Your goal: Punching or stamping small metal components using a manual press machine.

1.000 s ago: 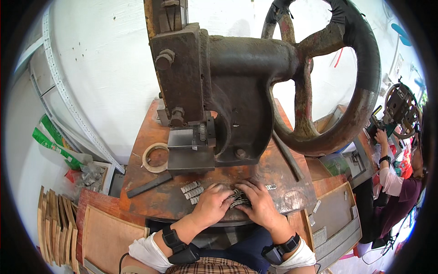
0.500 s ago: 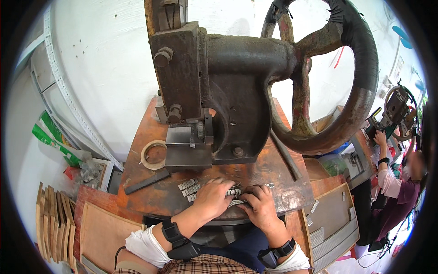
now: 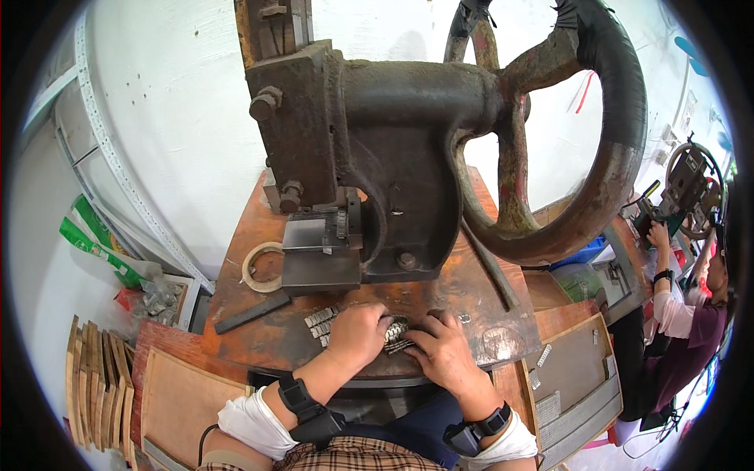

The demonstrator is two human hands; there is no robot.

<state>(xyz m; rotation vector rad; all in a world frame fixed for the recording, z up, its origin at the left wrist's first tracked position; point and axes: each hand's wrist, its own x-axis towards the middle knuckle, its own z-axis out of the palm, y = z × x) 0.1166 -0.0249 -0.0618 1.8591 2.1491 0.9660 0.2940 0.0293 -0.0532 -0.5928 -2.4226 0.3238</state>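
Near the front edge of the wooden table, my left hand and my right hand pinch a strip of silvery metal links between them, much like a watch bracelet. The fingers of both are curled closed around its ends, and they hide part of it. Just left of my left hand lie several more link strips, side by side and partly covered by that hand. A small loose metal piece rests on the table past my right fingers.
Behind my hands stands a heavy iron hand press with a large handwheel. Around it lie a tape roll, a dark flat bar and a metal rod. Wooden trays flank the table; a person works at far right.
The link strip between my hands has turned and bunched up, tilting more upright. My left hand has shifted slightly left. The whole view has moved a little.
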